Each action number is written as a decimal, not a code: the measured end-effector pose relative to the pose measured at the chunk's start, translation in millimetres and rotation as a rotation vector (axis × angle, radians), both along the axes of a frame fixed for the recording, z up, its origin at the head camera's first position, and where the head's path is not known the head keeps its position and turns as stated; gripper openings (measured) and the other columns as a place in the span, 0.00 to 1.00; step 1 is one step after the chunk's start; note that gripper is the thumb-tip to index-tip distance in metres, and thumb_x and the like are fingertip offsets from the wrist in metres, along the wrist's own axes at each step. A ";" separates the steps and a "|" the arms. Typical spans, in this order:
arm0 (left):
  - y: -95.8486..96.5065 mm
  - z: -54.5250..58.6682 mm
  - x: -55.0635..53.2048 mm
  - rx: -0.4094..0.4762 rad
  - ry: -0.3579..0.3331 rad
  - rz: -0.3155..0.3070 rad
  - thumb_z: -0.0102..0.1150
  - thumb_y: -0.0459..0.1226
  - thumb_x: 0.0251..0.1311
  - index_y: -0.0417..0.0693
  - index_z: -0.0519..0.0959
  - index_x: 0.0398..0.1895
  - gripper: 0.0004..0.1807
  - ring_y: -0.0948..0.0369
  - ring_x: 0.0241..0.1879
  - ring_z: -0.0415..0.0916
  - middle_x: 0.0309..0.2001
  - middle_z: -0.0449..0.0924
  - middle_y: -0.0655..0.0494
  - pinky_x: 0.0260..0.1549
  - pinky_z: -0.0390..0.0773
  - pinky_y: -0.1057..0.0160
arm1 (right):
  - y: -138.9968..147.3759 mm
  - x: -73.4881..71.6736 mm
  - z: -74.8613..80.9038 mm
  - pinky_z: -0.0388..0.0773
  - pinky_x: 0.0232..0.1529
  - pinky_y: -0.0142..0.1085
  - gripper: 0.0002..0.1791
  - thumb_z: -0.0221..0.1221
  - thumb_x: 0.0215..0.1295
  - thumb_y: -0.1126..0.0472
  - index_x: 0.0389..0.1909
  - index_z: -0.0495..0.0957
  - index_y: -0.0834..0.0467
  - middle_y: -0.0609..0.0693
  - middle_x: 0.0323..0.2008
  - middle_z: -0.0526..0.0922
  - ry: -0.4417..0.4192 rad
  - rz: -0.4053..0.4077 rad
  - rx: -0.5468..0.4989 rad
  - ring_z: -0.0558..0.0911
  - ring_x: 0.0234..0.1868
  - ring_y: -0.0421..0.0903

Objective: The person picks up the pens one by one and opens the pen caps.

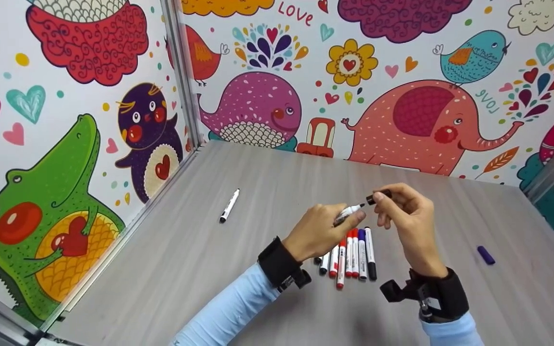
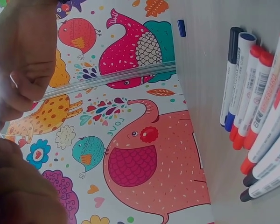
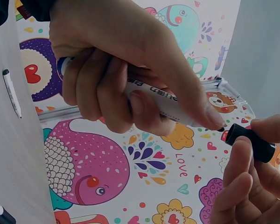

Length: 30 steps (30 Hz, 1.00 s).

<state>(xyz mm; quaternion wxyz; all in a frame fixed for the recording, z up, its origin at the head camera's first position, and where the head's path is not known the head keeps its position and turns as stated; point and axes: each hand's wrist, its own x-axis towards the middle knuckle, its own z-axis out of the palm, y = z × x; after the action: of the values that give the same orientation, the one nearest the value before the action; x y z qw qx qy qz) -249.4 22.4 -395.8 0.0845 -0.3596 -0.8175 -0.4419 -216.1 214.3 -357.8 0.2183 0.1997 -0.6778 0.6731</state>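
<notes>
Left hand [image 1: 318, 230], centre of the head view: fingers curled round the white barrel of an uncapped marker [image 1: 347, 216], its dark tip pointing toward the upper right of the frame. Right hand [image 1: 409, 211], right of centre: thumb and fingers pinching a black cap [image 1: 380, 196]; the cap sits just beside the tip but apart from it, its open end turned toward the marker, as the right wrist view shows. Lower centre of the frame: a row of 8 markers [image 1: 349, 254] lying side by side on the grey desk [image 1: 161, 288], 4 with red ends, 3 with black and 1 with purple. Left of centre: 1 white marker [image 1: 230, 205] with a black end, lying well apart from the row. Right side: a short purple cap [image 1: 486, 255] on the desk. Dark camera mounts [image 1: 277, 263] encircle the wrists above light-blue sleeves [image 1: 229, 307] at the lower edge. Upper frame: wall panels [image 1: 315, 91] printed with cartoon animals, including a green crocodile [image 1: 51, 192] at far left and a coral elephant [image 1: 411, 125] at upper right
</notes>
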 end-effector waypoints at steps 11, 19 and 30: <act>-13.1 -5.7 -16.4 -0.116 -0.047 0.106 0.41 0.37 0.71 0.49 0.70 0.33 0.08 0.68 0.17 0.58 0.22 0.64 0.61 0.16 0.59 0.71 | 3.9 -0.6 1.0 0.75 0.21 0.29 0.08 0.61 0.70 0.71 0.42 0.79 0.75 0.52 0.23 0.82 0.026 -0.010 0.001 0.77 0.18 0.43; -34.0 -8.8 -40.9 -0.230 -0.142 0.244 0.51 0.32 0.69 0.42 0.72 0.70 0.25 0.58 0.40 0.75 0.54 0.70 0.46 0.37 0.81 0.63 | 4.6 -0.1 1.8 0.75 0.22 0.29 0.08 0.61 0.70 0.70 0.43 0.80 0.74 0.51 0.24 0.82 0.020 -0.021 0.023 0.77 0.18 0.43; -94.3 -37.0 -84.6 -0.329 0.041 0.591 0.63 0.20 0.48 0.35 0.80 0.32 0.08 0.41 0.34 0.83 0.35 0.83 0.39 0.35 0.83 0.43 | 6.0 -0.5 1.9 0.75 0.22 0.29 0.08 0.61 0.70 0.71 0.42 0.79 0.75 0.52 0.24 0.82 0.037 -0.004 0.012 0.76 0.18 0.44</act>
<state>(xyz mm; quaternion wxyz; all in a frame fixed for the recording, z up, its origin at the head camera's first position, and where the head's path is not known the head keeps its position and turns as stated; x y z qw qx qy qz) -334.1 -71.9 -432.8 0.1663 -0.1250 -0.9448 -0.2532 -216.6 220.3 -355.9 0.2311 0.2121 -0.6781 0.6646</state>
